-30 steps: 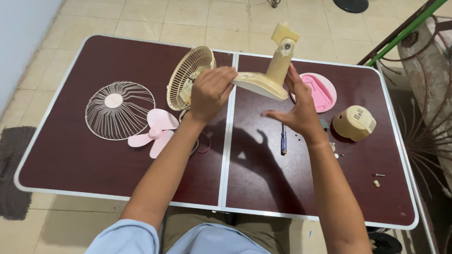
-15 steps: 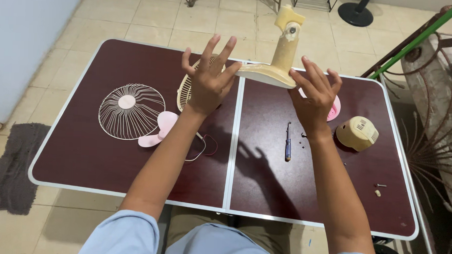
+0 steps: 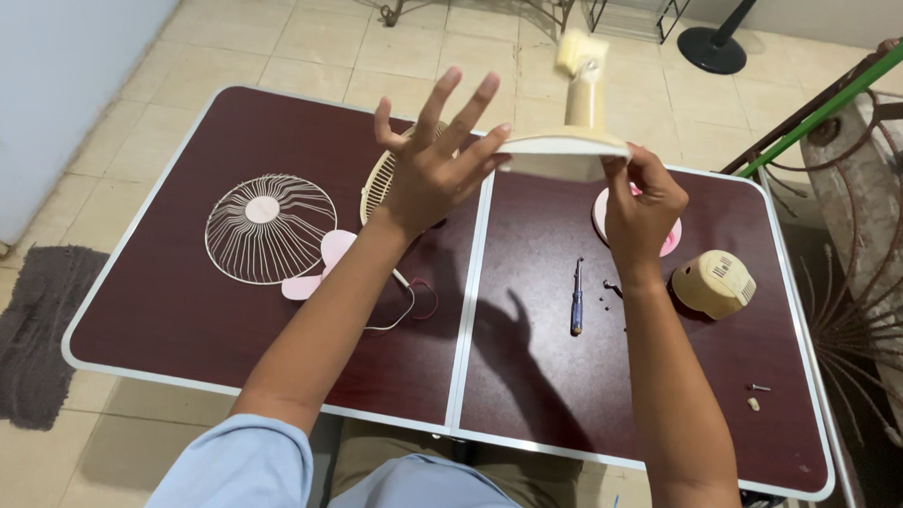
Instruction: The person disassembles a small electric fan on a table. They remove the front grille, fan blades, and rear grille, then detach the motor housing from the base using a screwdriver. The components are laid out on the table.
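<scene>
The left hand (image 3: 437, 163) is spread wide, fingers fanned and pointing up, with only the fingertips and the edge of the palm meeting the left rim of the cream fan stand (image 3: 573, 128). The right hand (image 3: 641, 206) is curled, its fingers closed over the right rim of the stand's round base. Between them the stand hangs in the air above the far middle of the dark red worktop (image 3: 150, 304), base tipped toward the camera and neck rising away; its top end is blurred.

On the worktop, the left hand hides most of a cream rear grille (image 3: 377, 186), and the right hand covers much of a pink round plate (image 3: 603, 214). A flat wire guard (image 3: 270, 227) lies to the left, with a pink fan blade (image 3: 321, 264) just beside it, partly under the forearm. A screwdriver (image 3: 576, 298) lies between the arms, a cream motor cover (image 3: 715, 283) to the right. Small screws (image 3: 757, 387) near the right edge are too small to make out clearly.
</scene>
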